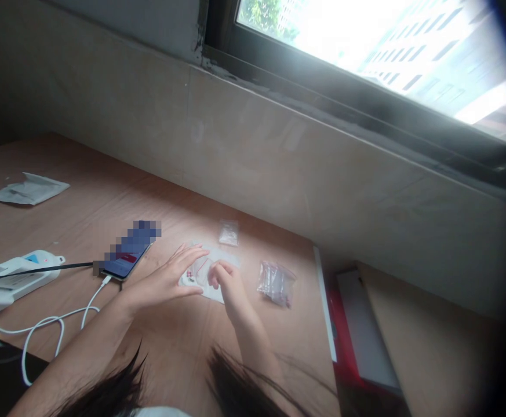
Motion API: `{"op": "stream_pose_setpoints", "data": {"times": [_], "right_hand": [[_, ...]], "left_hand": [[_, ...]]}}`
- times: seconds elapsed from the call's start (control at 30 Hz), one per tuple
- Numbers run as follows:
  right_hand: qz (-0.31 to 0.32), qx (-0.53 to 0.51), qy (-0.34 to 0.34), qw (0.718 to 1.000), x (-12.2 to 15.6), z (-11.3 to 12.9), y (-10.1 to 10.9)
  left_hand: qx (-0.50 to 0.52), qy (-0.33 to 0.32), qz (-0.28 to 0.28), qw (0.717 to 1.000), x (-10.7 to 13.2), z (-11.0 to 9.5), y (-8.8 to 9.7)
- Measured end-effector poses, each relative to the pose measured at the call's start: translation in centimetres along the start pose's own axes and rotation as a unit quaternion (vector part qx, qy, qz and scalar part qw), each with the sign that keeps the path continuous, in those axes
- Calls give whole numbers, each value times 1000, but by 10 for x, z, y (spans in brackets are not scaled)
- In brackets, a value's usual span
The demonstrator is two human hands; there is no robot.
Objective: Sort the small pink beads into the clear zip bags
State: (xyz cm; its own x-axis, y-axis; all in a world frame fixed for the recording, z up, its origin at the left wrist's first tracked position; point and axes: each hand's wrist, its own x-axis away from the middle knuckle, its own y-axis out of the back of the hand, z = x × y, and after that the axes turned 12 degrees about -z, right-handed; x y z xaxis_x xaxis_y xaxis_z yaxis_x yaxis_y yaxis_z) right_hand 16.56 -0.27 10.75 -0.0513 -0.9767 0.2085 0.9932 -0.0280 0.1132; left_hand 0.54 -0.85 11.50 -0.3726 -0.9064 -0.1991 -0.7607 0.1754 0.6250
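My left hand (166, 278) rests on the wooden table (105, 202) with its fingers stretched out, the tips touching a small clear bag (201, 267) that lies on a white sheet (215, 292). My right hand (224, 281) is curled next to it, fingers pinched at the bag's edge; what they hold is too small to see. Tiny red and white bits (189, 273) show under the left fingertips.
A phone (126, 258) on a white cable lies left of my hands, beside a white power strip (11, 278). More small clear bags (276, 282) (229, 232) lie to the right and behind. A folded paper (29, 189) sits far left. The table's right edge (324, 307) drops off.
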Motion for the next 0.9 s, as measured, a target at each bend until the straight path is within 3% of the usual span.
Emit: {"op": "stream_pose_setpoints", "data": {"times": [0.17, 0.3, 0.4, 0.57, 0.8, 0.9], "right_hand": [[34, -56, -20, 998, -6, -6, -3], [-44, 47, 12, 998, -17, -35, -8], [-95, 206, 69, 971, -23, -61, -15], [-80, 337, 104, 932, -26, -80, -26], [-91, 413, 106, 900, -35, -78, -27], [-104, 375, 87, 917, -35, -72, -25]], "left_hand": [[-28, 24, -60, 998, 0, 10, -3], [-98, 31, -84, 991, -3, 26, -2], [-144, 56, -69, 986, -2, 39, -1], [-200, 85, -26, 976, 5, 49, -5], [-231, 109, 20, 967, 5, 48, -12], [-237, 120, 31, 963, 3, 41, -12]]}}
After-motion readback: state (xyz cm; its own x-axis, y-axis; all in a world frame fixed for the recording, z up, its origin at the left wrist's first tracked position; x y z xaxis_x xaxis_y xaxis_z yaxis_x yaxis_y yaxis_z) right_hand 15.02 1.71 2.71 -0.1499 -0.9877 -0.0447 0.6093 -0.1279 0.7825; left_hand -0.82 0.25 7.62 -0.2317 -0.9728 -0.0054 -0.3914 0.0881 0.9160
